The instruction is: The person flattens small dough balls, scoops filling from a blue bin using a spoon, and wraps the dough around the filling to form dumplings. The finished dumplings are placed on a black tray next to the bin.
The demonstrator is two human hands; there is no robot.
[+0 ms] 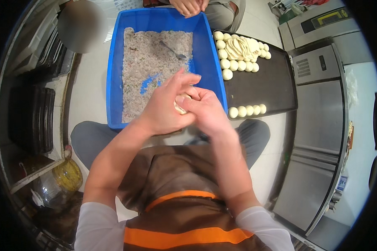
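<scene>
Above the near end of a blue plastic tub, my left hand cups a small piece of pale dough. My right hand meets it from the right, its thumb pressed onto the dough. Fingers hide most of the piece. Inside the tub lies a crumbly greyish-pink filling with green flecks, and blue bottom shows through in patches. A metal spoon rests on the filling. To the right, a dark baking tray carries rows of round dough balls and a heap of flattened dough rounds.
Another person's hands rest at the tub's far rim. Stacked dark trays fill a rack on the left, above a yellowish plastic bag. A stainless steel cabinet stands right of the baking tray. My knees flank the tub's near end.
</scene>
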